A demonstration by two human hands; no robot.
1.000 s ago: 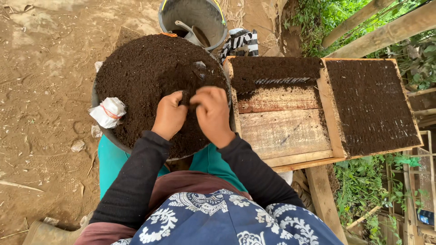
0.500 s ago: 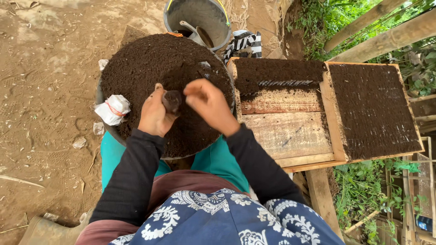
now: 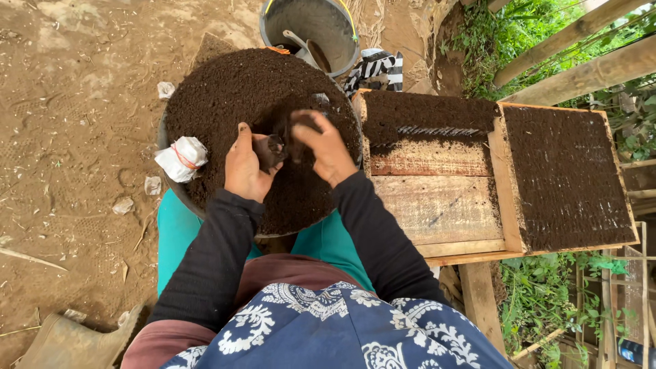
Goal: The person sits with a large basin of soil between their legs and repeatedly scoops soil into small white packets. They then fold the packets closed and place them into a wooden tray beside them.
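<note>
Progress: your left hand (image 3: 242,167) is clamped on a small soil-filled pot (image 3: 272,149) above the soil basin (image 3: 225,96); your right hand (image 3: 326,147), fingers together, pinches soil beside it. Right tray section (image 3: 567,178) looks filled; the left wooden tray (image 3: 437,198) is mostly bare boards.

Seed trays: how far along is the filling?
Done: right tray is covered in soil. In hand: left hand holds a small dark pot; right hand presses soil from the basin into it. Left: middle tray is mostly bare wood, filled only along its far edge.
</note>
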